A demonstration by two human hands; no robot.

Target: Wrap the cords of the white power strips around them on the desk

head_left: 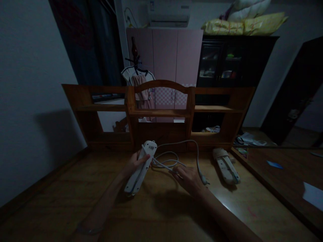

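In my left hand (136, 163) is a white power strip (141, 171), tilted, its underside with a label and screws turned toward me. My thumb lies across its back. My right hand (188, 178) pinches the strip's grey cord (165, 166) to the right of it. One stretch of cord crosses the strip near its upper end. Loose loops of the cord lie on the wooden desk behind my hands, ending in a plug (204, 180) just beyond my right wrist. A second power strip (225, 166) rests farther right, with cord wrapped round its far end.
A wooden shelf unit (161, 114) stands along the back of the desk (101, 201). To the right, a raised edge separates a brown surface (277, 181) with a blue card (274, 164) and white paper (313, 195). A wall (32, 117) closes the left side.
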